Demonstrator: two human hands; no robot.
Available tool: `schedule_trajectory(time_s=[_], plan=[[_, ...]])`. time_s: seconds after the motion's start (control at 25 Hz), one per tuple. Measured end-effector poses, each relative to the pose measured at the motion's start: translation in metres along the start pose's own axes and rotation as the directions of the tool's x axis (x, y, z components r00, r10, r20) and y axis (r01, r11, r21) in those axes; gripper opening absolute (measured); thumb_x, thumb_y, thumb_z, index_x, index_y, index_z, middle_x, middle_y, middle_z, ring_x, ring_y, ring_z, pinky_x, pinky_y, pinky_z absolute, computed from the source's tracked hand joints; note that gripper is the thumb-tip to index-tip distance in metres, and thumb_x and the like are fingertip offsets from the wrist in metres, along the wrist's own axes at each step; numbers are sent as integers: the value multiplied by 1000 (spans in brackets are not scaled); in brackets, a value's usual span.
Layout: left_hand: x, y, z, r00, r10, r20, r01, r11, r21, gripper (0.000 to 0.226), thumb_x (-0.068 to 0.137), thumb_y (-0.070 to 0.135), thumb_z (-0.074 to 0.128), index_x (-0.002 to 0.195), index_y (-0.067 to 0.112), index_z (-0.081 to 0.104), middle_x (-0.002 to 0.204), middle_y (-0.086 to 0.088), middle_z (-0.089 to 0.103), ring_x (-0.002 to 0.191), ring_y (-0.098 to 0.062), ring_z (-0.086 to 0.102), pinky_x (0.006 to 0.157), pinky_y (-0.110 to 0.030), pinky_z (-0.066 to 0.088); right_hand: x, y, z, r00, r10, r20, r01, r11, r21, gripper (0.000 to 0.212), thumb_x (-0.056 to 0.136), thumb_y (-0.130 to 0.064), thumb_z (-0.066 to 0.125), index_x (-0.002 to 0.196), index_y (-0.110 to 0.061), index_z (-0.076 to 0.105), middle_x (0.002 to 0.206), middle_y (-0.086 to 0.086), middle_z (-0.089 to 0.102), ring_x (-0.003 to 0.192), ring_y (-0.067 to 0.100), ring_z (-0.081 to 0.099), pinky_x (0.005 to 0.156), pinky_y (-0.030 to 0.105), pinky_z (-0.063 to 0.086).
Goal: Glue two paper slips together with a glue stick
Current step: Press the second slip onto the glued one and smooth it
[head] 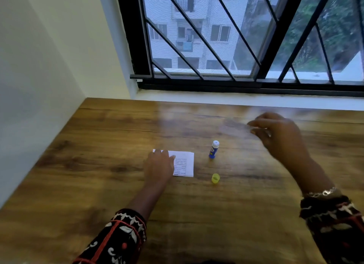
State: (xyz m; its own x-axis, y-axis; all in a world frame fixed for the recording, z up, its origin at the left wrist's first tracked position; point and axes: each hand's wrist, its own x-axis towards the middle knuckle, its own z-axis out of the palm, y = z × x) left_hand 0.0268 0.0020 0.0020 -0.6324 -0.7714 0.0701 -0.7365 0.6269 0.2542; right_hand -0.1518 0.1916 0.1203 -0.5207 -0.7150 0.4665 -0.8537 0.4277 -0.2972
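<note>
Pressing flat on a white paper slip (184, 163), left hand (158, 166) palm down with fingers together, covering the slip's left part; printed lines of small dark text showing on the uncovered right part. Lying on the wooden table (98, 145), squarish, edges flat. Just right of the slip, standing upright and uncapped: 1 small glue stick (213, 149), blue barrel with a yellow mark, white top. Nearer the camera, lying on its side: its yellow-green cap (215, 178), apart from the stick. Raised above the table to the right, blurred: right hand (279, 134), fingertips drawn together, apparently pinching a faint, smeared 2nd slip (236, 127); cannot tell the grip for certain. Patterned black, red and white sleeves; bracelet (323, 192) on the right wrist.
</note>
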Motion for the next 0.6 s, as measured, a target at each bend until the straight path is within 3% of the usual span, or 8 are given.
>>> schedule_trajectory(time_s=[0.08, 0.16, 0.2, 0.24, 0.32, 0.4, 0.48, 0.6], plan=[[3, -5, -15, 988, -152, -29, 126, 902, -413, 34, 93, 29, 47, 84, 0, 62, 83, -18, 68, 78, -32, 63, 61, -34, 43, -5, -33, 13, 976, -160, -145, 157, 987, -32, 11, 76, -3, 66, 84, -9, 71, 79, 13, 66, 64, 27, 58, 53, 31, 47], [6, -8, -34, 931, -277, 236, 344, 460, -819, 43, 93, 35, 49, 82, -4, 64, 69, -15, 67, 61, -26, 63, 54, -30, 50, -13, -59, 39, 919, -328, -217, 305, 943, -132, 15, 69, 3, 67, 79, -8, 71, 72, 12, 65, 61, 28, 60, 44, 29, 47], [8, -10, -43, 900, -266, 345, 413, 266, -871, 47, 91, 41, 50, 81, -2, 64, 66, -12, 67, 56, -23, 63, 51, -29, 53, -18, -70, 53, 883, -410, -228, 377, 909, -176, 16, 68, 4, 67, 78, -8, 71, 69, 10, 65, 59, 26, 60, 43, 27, 44], [10, -14, -50, 884, -238, 401, 446, 181, -876, 49, 88, 46, 51, 80, 0, 64, 64, -10, 67, 54, -21, 63, 50, -29, 54, -21, -78, 67, 848, -478, -228, 439, 875, -203, 13, 69, 2, 66, 78, -6, 70, 67, 8, 65, 58, 24, 58, 43, 27, 41], [12, -19, -60, 884, -175, 434, 462, 176, -869, 42, 85, 44, 58, 79, 3, 65, 64, -8, 67, 54, -18, 64, 48, -27, 53, -29, -92, 91, 806, -549, -221, 519, 835, -184, 9, 74, -2, 68, 82, -3, 64, 66, 7, 63, 58, 23, 55, 48, 29, 39], [12, -23, -64, 891, -159, 424, 451, 212, -867, 21, 85, 24, 63, 73, 7, 63, 67, -8, 65, 50, -12, 63, 43, -20, 48, -35, -99, 107, 796, -583, -162, 564, 812, -149, 7, 78, -3, 65, 84, -2, 62, 67, 8, 62, 60, 22, 54, 52, 30, 39], [15, -30, -64, 898, -201, 392, 434, 250, -866, 18, 84, 6, 61, 67, 9, 60, 66, -8, 63, 45, -9, 60, 38, -16, 46, -38, -102, 117, 830, -547, -109, 535, 836, -126, 8, 77, -7, 66, 84, -4, 67, 72, 7, 63, 65, 21, 56, 54, 28, 40], [21, -42, -61, 894, -257, 367, 437, 314, -843, 16, 84, 2, 60, 69, 5, 58, 68, -10, 61, 54, -17, 57, 43, -21, 45, -39, -102, 119, 982, -152, -109, 171, 966, 194, 14, 75, -16, 70, 85, -7, 69, 82, 7, 64, 79, 13, 54, 67, 23, 43]])
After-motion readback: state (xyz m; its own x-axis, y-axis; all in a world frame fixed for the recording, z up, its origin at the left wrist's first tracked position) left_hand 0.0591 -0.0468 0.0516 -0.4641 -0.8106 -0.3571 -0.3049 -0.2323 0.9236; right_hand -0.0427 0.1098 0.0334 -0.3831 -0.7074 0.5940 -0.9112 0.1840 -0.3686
